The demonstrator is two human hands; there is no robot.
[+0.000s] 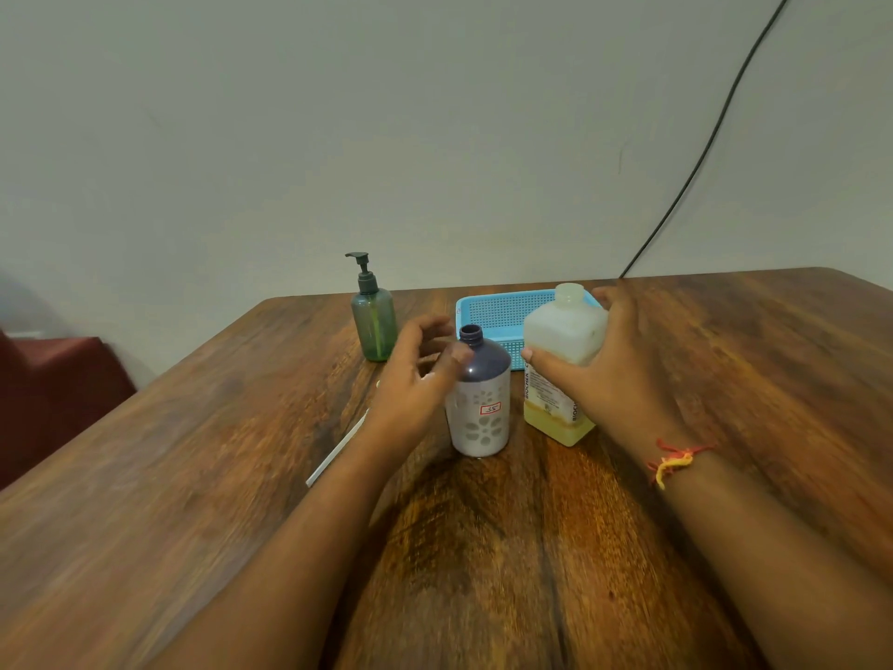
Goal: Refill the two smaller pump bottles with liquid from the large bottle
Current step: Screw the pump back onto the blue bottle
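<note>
A large white square bottle [563,340] with a yellow band at its base stands upright on the wooden table [483,548], and my right hand [613,369] grips its side. Just left of it stands a purple bottle [483,403] with a white flowered label, its neck uncapped. My left hand [415,379] hovers beside that bottle's shoulder with its fingers curled and apart, holding nothing. A white pump tube [336,452] lies on the table under my left wrist. A green pump bottle [374,326] with its dark pump fitted stands further back left.
A blue mesh tray [493,309] sits behind the two bottles near the table's far edge. A dark red seat [53,389] is at the left beyond the table. A black cable [700,157] runs down the wall.
</note>
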